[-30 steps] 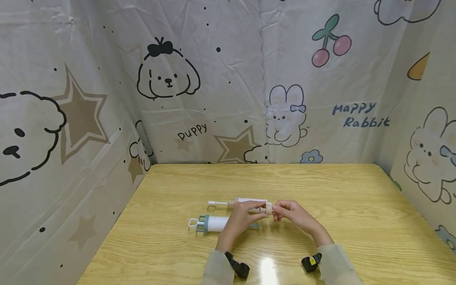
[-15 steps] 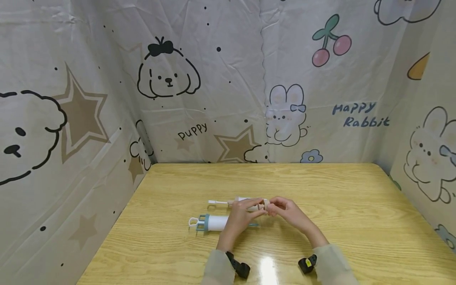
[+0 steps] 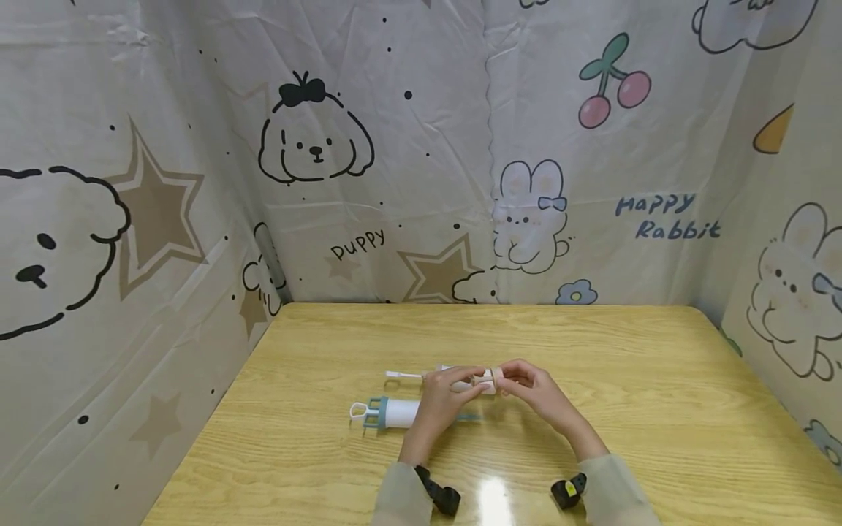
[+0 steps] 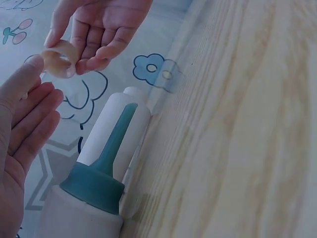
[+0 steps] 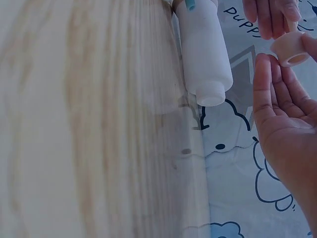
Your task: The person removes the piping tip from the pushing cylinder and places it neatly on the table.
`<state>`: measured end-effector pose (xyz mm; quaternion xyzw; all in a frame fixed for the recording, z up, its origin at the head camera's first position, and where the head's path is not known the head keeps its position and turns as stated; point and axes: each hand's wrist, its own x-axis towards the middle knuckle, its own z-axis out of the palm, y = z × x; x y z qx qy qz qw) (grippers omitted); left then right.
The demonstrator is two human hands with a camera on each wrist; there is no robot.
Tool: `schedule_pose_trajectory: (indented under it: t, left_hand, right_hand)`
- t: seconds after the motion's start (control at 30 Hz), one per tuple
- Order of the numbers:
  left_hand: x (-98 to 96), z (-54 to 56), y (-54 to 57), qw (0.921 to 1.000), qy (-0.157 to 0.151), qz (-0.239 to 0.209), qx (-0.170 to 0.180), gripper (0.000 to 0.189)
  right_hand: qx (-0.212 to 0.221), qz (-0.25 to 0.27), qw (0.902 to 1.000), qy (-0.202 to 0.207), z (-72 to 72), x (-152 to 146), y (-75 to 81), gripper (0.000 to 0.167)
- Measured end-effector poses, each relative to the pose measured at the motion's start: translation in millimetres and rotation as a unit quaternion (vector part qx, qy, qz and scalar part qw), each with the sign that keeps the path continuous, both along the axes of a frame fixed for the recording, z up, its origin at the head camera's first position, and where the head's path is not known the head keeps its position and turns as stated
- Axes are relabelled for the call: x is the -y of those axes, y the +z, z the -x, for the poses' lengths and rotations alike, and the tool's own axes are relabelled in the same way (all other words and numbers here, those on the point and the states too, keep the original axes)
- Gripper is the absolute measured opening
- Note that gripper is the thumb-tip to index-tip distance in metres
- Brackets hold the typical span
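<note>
My left hand (image 3: 446,398) and right hand (image 3: 534,391) meet above the table. Between the right thumb and fingers sits a beige ring-shaped collar (image 5: 290,48), its round hole visible in the right wrist view. The left fingertips pinch a slim beige nozzle (image 5: 292,25) that meets the collar; how far it goes in cannot be told. Beyond the hands lies a white syringe-like barrel (image 5: 205,54) with a bare short neck. Closer to me, partly behind the left wrist, lies a similar dispenser with white barrel (image 3: 400,413), teal collar (image 4: 94,183) and long teal nozzle (image 4: 116,139).
A white plunger handle (image 3: 403,375) sticks out leftward from the far barrel. The near dispenser's looped handle (image 3: 358,410) points left too. Everything lies on a wood-grain table (image 3: 631,409), with a printed cloth (image 3: 421,146) hanging along its back and sides.
The right hand has moved slightly left, closer to the left fingertips, and the collar has tilted and turned with it. The left hand stays nearly in place. Both dispensers have not moved.
</note>
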<state>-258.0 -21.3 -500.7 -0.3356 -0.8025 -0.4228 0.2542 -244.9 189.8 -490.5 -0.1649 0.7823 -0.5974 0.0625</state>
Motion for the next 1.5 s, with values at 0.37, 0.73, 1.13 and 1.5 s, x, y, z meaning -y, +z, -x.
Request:
schedule_pose_trajectory:
  t: [0.37, 0.73, 1.13, 1.5]
  left_hand:
    - [1.3, 4.0, -6.5, 0.9990, 0.010, -0.037, 0.021, 0.010]
    - [-3.6, 4.8, -7.8, 0.9985, 0.024, -0.042, 0.026, 0.009]
    - [-13.7, 3.6, -4.7, 0.9973, 0.018, -0.035, 0.062, 0.012]
    - [-33.8, 4.4, -3.6, 0.9975, 0.005, -0.028, 0.064, 0.011]
  right_hand:
    - [-0.024, -0.057, 0.9968, -0.051, -1.1, -10.6, -0.7, 0.036]
    - [-0.038, -0.095, 0.9931, -0.058, -5.9, -34.7, 1.7, 0.035]
    - [-0.044, -0.127, 0.9873, -0.084, -11.5, -60.4, -0.7, 0.035]
    - [-0.060, -0.153, 0.9812, -0.102, -17.8, -86.3, -1.2, 0.035]
